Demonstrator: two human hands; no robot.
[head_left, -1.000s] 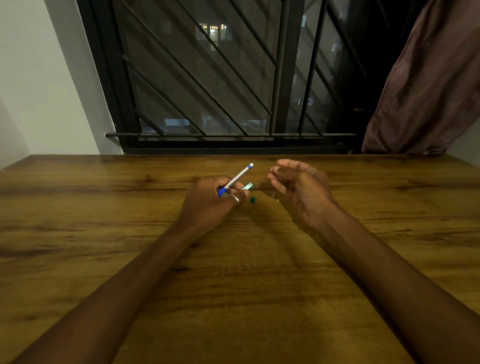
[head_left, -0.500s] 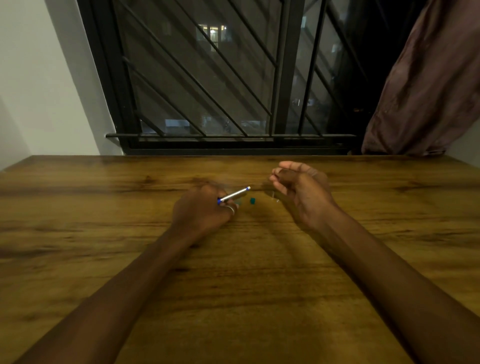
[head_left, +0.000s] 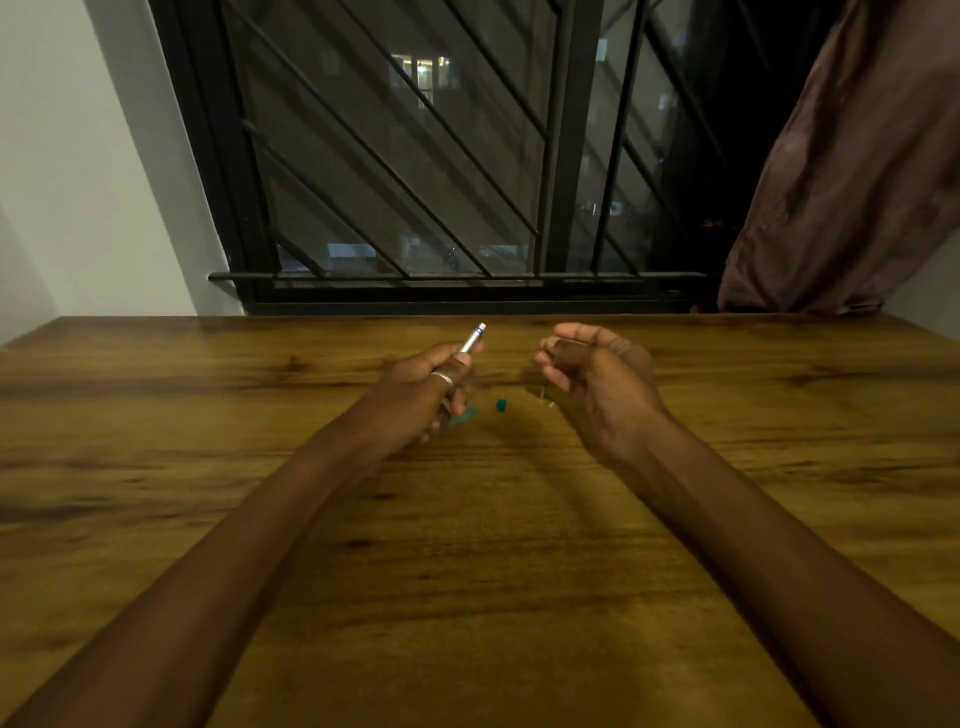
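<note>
Left grip (head_left: 421, 395) around silver pen (head_left: 474, 339)

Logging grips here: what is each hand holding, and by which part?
The left hand grips a pen by its lower barrel, the blue-ringed end sticking out. The right hand is curled; whether it holds anything cannot be told.

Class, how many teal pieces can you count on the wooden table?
2. A small teal piece lies on the table between the left hand and right hand; a longer teal piece lies beside the left hand, which grips a pen. Others may hide under either hand.
</note>
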